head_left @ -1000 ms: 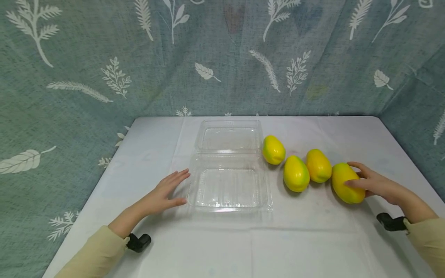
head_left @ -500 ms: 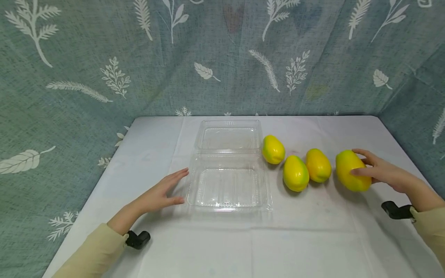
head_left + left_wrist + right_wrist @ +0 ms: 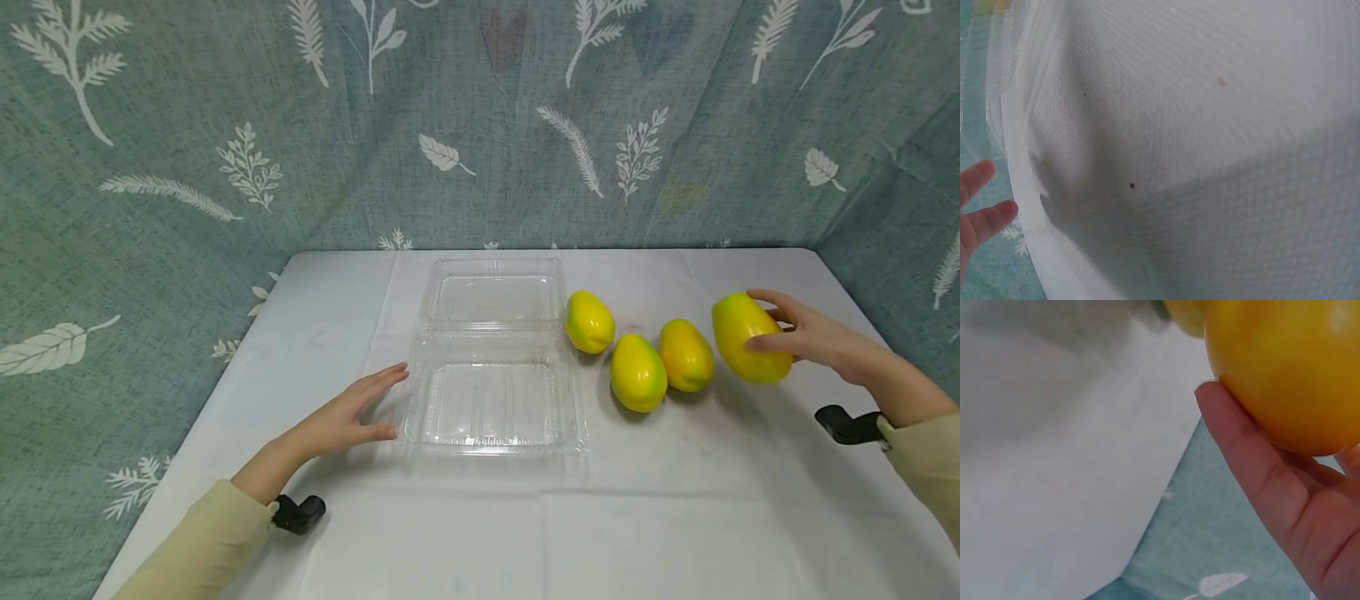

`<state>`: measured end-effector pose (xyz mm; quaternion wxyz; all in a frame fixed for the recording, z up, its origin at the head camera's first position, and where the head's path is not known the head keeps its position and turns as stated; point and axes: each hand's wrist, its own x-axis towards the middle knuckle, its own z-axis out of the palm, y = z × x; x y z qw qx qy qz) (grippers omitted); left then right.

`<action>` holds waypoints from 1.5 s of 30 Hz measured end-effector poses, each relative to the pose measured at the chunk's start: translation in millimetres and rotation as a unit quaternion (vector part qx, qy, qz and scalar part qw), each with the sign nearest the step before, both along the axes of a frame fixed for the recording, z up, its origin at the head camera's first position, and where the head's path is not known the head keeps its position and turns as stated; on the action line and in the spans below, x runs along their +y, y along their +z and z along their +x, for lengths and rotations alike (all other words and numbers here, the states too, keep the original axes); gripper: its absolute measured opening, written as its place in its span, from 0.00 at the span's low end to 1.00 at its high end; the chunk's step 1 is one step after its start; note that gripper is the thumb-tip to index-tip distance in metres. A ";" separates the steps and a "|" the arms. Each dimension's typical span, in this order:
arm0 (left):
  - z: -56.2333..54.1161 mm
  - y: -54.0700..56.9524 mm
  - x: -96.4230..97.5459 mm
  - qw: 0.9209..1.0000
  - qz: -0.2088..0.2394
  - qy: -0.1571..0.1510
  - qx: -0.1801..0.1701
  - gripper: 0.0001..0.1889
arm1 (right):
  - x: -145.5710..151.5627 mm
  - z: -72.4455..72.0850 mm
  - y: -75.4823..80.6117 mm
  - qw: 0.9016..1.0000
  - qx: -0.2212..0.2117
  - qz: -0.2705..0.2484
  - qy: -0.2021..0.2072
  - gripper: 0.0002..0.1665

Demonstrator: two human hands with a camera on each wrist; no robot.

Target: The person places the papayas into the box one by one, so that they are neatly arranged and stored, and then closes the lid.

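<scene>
Curtain [image 3: 480, 125]: grey-green with white leaf prints; it backs and flanks everything I see over the feed.
Table [image 3: 465, 533]: white-covered; it carries the container and the loose fruit.
Clear container [image 3: 491, 408]: base nearest me; lid [image 3: 495, 292] laid back behind it.
Loose fruit: far mango [image 3: 590, 322] just beside the container; middle mango [image 3: 638, 373] and right mango [image 3: 687, 356] close together.
Left hand [image 3: 341, 421]: thumb and fingers apart, holding nothing; by the container's left edge; I cannot tell if it touches.
Right hand [image 3: 813, 333]: clamped on the held mango [image 3: 738, 333], thumb on the near side.
Held mango: a second ago it sat on the cloth; now it hangs above the table, right of the others; I judge the lift done, its weight on one grip.
Long axis: slanted from far left to near right; greener end far left; I cannot tell the stem end.
</scene>
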<state>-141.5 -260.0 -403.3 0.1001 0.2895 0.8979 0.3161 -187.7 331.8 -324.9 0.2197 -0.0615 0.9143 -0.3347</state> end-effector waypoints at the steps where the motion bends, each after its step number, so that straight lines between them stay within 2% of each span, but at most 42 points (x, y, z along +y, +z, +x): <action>1: -0.1 -0.3 -0.1 1.000 0.001 0.000 -0.001 0.40 | -2.2 -1.0 1.6 1.000 0.002 -0.002 0.000 0.49; 14: -0.9 -2.2 0.4 1.000 0.004 -0.001 0.001 0.41 | -31.5 -17.2 23.6 0.999 0.026 -0.019 0.004 0.51; 26: -2.2 -3.5 0.4 1.000 -0.004 -0.008 0.017 0.42 | -72.8 -29.8 40.0 0.996 0.070 -0.036 0.035 0.50; 39: -2.0 -2.3 0.1 0.999 -0.006 -0.010 0.031 0.42 | -132.4 -43.0 41.3 0.989 0.101 -0.029 0.106 0.48; 45: -3.3 -3.0 1.3 0.999 0.000 -0.014 0.038 0.42 | -155.6 -48.2 39.0 0.982 0.118 -0.049 0.142 0.47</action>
